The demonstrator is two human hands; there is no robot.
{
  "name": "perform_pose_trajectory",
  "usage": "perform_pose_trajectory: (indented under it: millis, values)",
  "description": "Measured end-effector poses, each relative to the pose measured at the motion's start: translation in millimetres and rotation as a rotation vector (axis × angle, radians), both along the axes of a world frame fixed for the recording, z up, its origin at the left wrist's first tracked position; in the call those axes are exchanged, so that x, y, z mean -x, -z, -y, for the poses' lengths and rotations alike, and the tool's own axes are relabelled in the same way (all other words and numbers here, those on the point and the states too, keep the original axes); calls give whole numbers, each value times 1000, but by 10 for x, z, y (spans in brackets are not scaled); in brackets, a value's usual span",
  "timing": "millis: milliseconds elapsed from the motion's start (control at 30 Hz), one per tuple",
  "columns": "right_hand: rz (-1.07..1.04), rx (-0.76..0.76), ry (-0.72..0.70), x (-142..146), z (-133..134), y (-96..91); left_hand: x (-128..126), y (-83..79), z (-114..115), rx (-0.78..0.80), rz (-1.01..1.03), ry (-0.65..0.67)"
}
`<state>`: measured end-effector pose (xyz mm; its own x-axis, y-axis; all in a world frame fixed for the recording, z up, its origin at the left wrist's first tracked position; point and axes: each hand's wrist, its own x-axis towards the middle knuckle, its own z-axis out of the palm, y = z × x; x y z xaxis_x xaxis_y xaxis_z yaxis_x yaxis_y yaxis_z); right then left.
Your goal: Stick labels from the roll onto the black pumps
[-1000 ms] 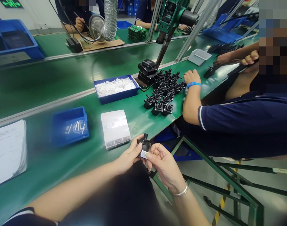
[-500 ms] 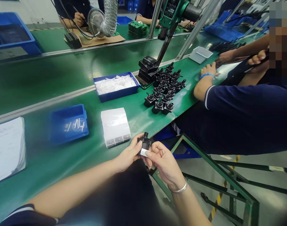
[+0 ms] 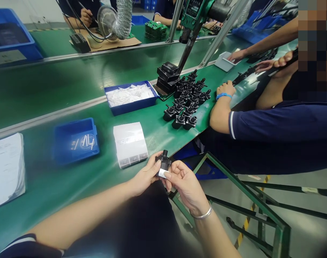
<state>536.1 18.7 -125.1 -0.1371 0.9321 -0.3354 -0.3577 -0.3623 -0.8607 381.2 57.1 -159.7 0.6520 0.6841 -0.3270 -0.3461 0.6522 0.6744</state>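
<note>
Moved to one o'clock: co-worker's hand (image 3: 237,56). Side-gripped in left hand (image 3: 146,175): black plastic cylinder (image 3: 165,163), likely light; in right hand (image 3: 183,180): white label (image 3: 162,173).

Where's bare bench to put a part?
Free: bench between label sheet and black parts, beyond the left hand; also between papers and lighter-blue tray. Crowded: around the black blocks, hemmed by black parts and white-strip tray.

A factory assembly workshop: a green bench machine (image 3: 192,15) stands near the back edge of the long green tabletop (image 3: 58,184), between a blue parts bin (image 3: 136,106) and clustered black housings (image 3: 186,97); beyond are stacked circuit boards (image 3: 155,30) and a flexible foil duct (image 3: 124,19); co-workers wear matching navy shirts (image 3: 281,120).
</note>
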Motion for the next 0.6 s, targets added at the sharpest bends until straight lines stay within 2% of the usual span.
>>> perform_pose_trajectory:
  millis: [600]
  values:
    - [-17,-4,-3,-10,-7,27,2,14,-6,-16,-8,14]
